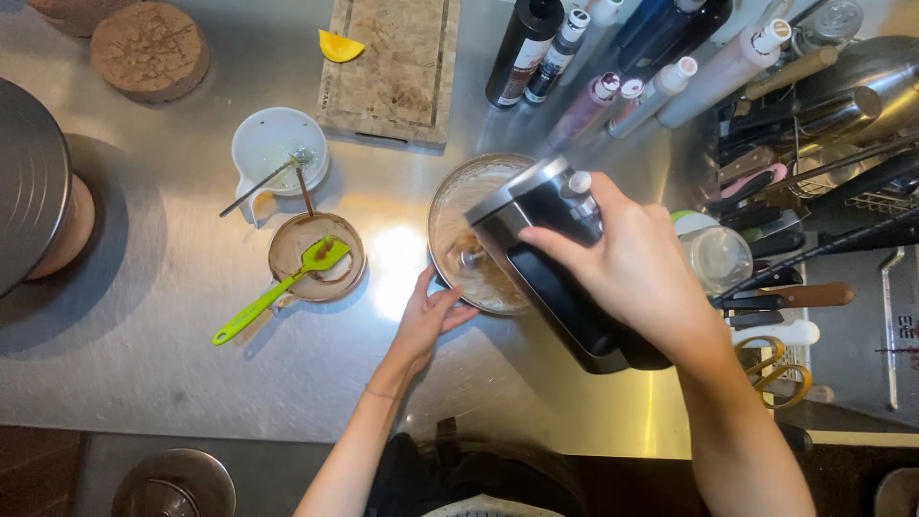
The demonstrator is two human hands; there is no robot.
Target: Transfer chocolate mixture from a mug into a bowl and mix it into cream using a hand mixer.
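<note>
While right hand (637,273) grips black hand mixer (555,258) at frame centre, beaters sunk in pale batter, left hand (426,321) lies open-fingered against glass bowl (450,206) rim, likely steadying it. Green spatula (278,287) rests in small brown dish (316,258), centre-left.

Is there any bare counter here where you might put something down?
Yes: bare steel counter lies below the green spatula and left of the left hand. A smaller patch lies between the white cup and the cork trivet. The right side is crowded with bottles and knives.
</note>
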